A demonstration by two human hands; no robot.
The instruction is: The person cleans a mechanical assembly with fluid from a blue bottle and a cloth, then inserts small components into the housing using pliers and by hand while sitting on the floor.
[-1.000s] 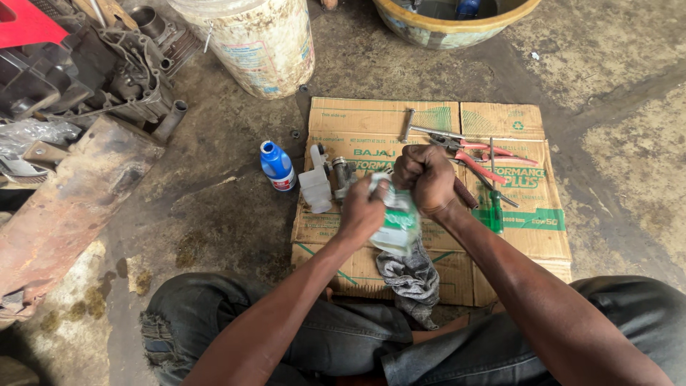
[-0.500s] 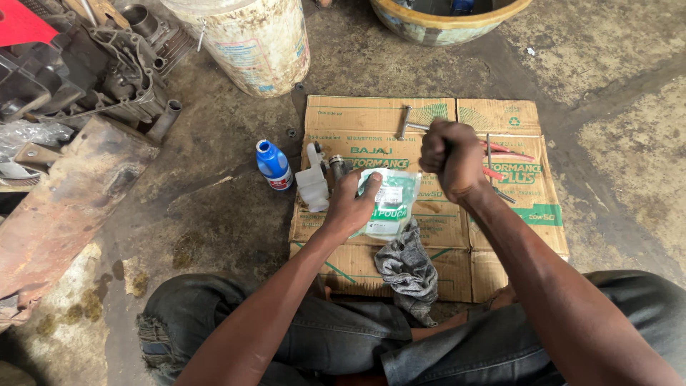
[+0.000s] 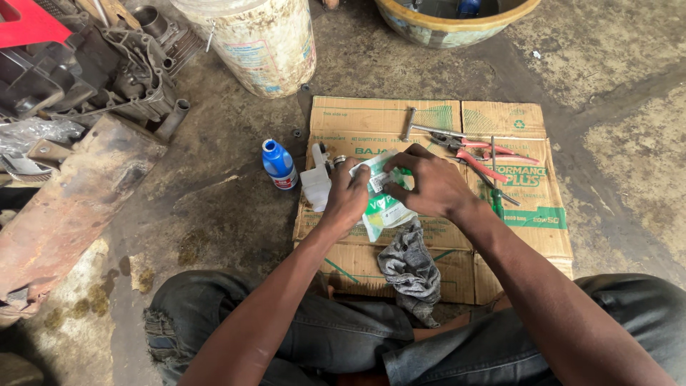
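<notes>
A small green-and-white plastic packet [image 3: 384,204] sits between both hands, just above the flattened cardboard carton [image 3: 429,121] spread on the concrete floor [image 3: 214,207]. The left hand [image 3: 348,199] is closed on the packet's left edge, fingers curled over it, while the right hand [image 3: 429,184] pinches the upper right edge, thumb and fingertips pressed against the film. Gripping opposite edges like this keeps the thin wrapper taut and steady, likely so it can be worked at the top. The packet looks glossy and slightly crumpled, with a pale label patch near its upper corner; what it contains cannot be told.

Just below it on the cardboard lies a grey rag [image 3: 411,266], bunched and oil-stained. Near the left hand stand a small white part [image 3: 315,182] and, just off the cardboard, a blue-capped plastic bottle [image 3: 278,165] upright. Beyond the right hand lie red-handled pliers [image 3: 477,156], a metal T-shaped wrench [image 3: 427,129] and a green-handled screwdriver [image 3: 494,179], set within arm's reach. The carton seems to serve as a clean work mat. Farther off stand a white plastic bucket [image 3: 257,43], a round basin [image 3: 457,14], and a greasy engine block [image 3: 86,64] at the upper left.
</notes>
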